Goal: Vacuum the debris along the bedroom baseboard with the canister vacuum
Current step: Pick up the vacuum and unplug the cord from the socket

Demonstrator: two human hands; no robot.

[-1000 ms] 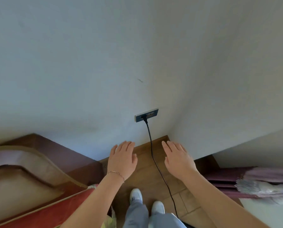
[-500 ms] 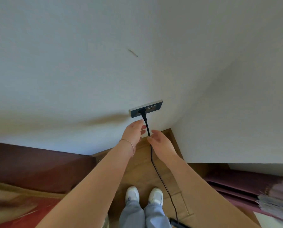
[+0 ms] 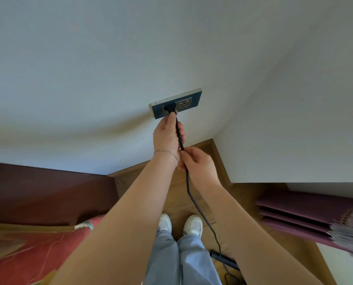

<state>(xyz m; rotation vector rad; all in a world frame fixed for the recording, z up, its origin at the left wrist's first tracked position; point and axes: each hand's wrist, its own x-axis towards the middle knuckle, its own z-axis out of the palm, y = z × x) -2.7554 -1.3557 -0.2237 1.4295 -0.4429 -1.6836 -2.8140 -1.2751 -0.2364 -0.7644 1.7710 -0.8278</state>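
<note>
A dark wall socket (image 3: 189, 103) sits low on the white wall, with a black plug (image 3: 170, 108) in its left outlet. My left hand (image 3: 167, 134) reaches up to the plug, its fingertips on it. The black power cord (image 3: 194, 202) runs down from the plug past my left palm. My right hand (image 3: 198, 163) grips the cord just below my left wrist. The cord trails on to a black vacuum part (image 3: 223, 259) on the wooden floor by my feet. The canister itself is out of view.
A dark wooden headboard (image 3: 48, 192) and a red bedspread (image 3: 27, 256) fill the lower left. Purple pleated curtains (image 3: 307, 214) hang at the right. Small specks lie on the floor by the wooden baseboard (image 3: 128, 173) in the corner.
Both hands rose from hovering over the floor to the socket. My left hand reached the plug and my right hand closed round the cord. The camera moved closer to the wall.
</note>
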